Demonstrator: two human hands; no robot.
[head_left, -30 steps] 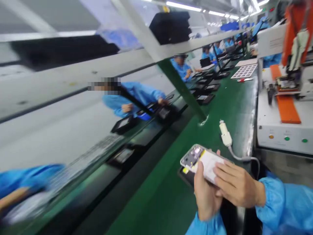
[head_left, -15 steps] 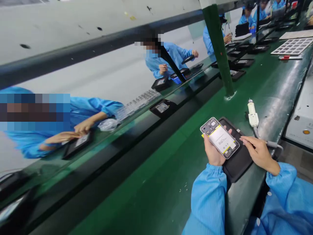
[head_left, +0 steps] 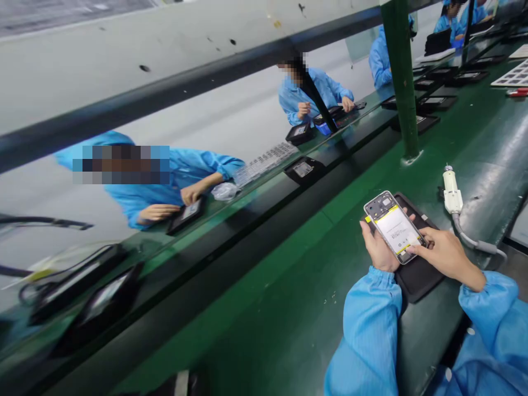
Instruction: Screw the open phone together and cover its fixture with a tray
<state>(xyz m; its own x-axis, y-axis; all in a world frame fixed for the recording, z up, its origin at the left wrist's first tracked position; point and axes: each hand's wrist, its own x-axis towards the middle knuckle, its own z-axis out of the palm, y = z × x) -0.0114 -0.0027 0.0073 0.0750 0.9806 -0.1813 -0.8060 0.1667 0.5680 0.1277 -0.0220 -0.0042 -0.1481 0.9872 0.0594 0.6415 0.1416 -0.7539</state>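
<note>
An opened phone [head_left: 391, 225], back cover off with its white battery showing, is held over a black tray [head_left: 421, 272] on the green belt. My left hand [head_left: 377, 250] grips the phone along its left edge from below. My right hand [head_left: 441, 253] grips the phone's lower right corner, with its fingertips on the corner and on the battery's end. Both arms wear blue sleeves.
A white electric screwdriver [head_left: 451, 195] with a grey cable lies on the belt just right of the phone. A green post [head_left: 402, 82] stands behind. Across the line, several people in blue coats [head_left: 190, 170] work at black trays [head_left: 303, 168]. More trays sit far right.
The view has swung down and left along the line. My right hand came back onto the phone's lower corner after resting on the tray; the phone sits a little higher and further right.
</note>
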